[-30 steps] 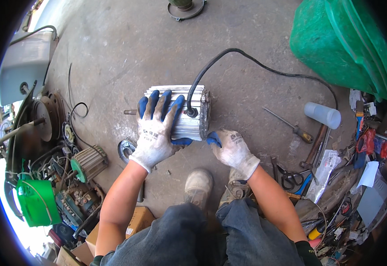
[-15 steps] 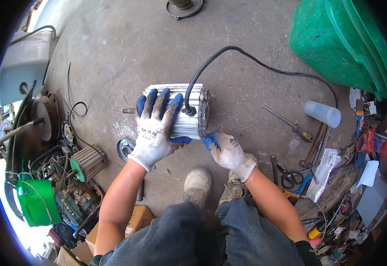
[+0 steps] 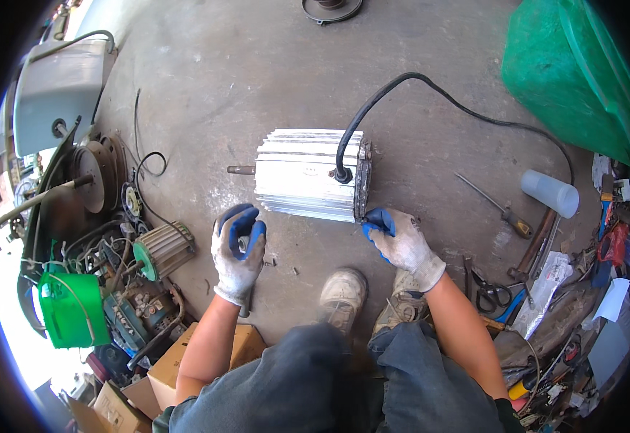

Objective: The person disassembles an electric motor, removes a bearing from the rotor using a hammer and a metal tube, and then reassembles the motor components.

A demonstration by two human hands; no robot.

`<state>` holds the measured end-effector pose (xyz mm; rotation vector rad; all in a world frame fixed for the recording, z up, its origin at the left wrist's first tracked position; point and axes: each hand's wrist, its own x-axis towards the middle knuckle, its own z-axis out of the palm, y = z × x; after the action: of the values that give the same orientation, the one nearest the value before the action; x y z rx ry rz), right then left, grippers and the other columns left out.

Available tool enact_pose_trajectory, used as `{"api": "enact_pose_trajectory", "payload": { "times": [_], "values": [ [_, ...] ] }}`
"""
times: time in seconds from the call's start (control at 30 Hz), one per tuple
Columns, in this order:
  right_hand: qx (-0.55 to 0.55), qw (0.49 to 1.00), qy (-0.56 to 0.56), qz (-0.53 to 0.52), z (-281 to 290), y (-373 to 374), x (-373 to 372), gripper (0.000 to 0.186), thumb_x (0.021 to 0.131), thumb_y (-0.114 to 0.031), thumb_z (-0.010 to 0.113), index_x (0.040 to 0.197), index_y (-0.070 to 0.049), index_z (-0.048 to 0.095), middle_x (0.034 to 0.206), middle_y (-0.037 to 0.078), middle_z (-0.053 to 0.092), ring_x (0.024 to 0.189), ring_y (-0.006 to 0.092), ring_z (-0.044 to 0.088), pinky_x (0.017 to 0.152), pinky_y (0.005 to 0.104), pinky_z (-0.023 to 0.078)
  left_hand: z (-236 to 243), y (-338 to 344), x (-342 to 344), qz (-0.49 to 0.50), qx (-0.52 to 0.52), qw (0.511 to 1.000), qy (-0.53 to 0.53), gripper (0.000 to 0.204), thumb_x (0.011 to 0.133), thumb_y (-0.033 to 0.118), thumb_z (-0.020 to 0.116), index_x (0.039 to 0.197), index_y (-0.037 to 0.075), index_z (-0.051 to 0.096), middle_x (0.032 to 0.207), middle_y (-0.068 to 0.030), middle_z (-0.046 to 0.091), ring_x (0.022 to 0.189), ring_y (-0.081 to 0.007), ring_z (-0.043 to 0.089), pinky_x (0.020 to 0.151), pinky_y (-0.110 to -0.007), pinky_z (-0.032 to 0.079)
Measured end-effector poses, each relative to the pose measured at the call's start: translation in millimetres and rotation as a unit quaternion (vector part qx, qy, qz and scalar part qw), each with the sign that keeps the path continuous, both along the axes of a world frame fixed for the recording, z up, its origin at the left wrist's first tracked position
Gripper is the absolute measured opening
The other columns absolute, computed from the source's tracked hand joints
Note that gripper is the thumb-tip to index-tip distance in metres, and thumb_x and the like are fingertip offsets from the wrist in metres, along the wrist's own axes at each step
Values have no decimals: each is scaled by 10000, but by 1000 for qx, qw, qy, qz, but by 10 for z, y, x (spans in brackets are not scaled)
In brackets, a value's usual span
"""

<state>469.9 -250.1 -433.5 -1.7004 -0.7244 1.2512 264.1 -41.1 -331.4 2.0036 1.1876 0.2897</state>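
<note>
A silver finned electric motor (image 3: 304, 177) lies on its side on the floor, its shaft (image 3: 240, 170) pointing left. A thick black cable (image 3: 430, 81) rises from its casing. My gloved right hand (image 3: 403, 242) is at the lower corner of the motor's right end, thumb and fingers pinched together; anything between them is hidden. Left and below the motor, apart from it, my gloved left hand (image 3: 237, 252) has its fingers curled round toward the thumb. What these fingers hold, if anything, cannot be made out. Small dark bits (image 3: 295, 271) lie near the left hand.
A screwdriver (image 3: 499, 208), a translucent cup (image 3: 549, 193), a hammer (image 3: 531, 252) and scissors (image 3: 492, 294) lie to the right. A large green bin (image 3: 553, 79) stands beyond. At left are a smaller motor (image 3: 163, 250), a green container (image 3: 69, 310) and cardboard boxes (image 3: 174, 361).
My left hand has come off the top of the motor and moved toward me, covering where a ring-shaped part lay. My right hand stays pinched at the motor's end. The view has shifted.
</note>
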Motion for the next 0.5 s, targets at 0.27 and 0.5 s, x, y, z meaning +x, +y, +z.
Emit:
{"api": "enact_pose_trajectory", "payload": {
  "times": [0.27,0.5],
  "values": [
    [-8,975,204,-92,-218,-58,-110,210,980,-139,586,1064,31,677,881,111,723,751,178,668,679,326,539,-577,-300,-1344,-78,-57,910,403,590,805,141,758,1362,121,563,1118,-187,669,970,-367,673,872,-437,530],
    [-47,990,98,-90,-86,-131,-66,224,945,-173,656,1032,33,680,876,133,721,741,178,666,683,338,541,-889,-387,-1542,-137,20,908,396,468,771,104,738,1232,115,659,1153,-176,658,1024,-384,655,878,-432,539]
  ]
}}
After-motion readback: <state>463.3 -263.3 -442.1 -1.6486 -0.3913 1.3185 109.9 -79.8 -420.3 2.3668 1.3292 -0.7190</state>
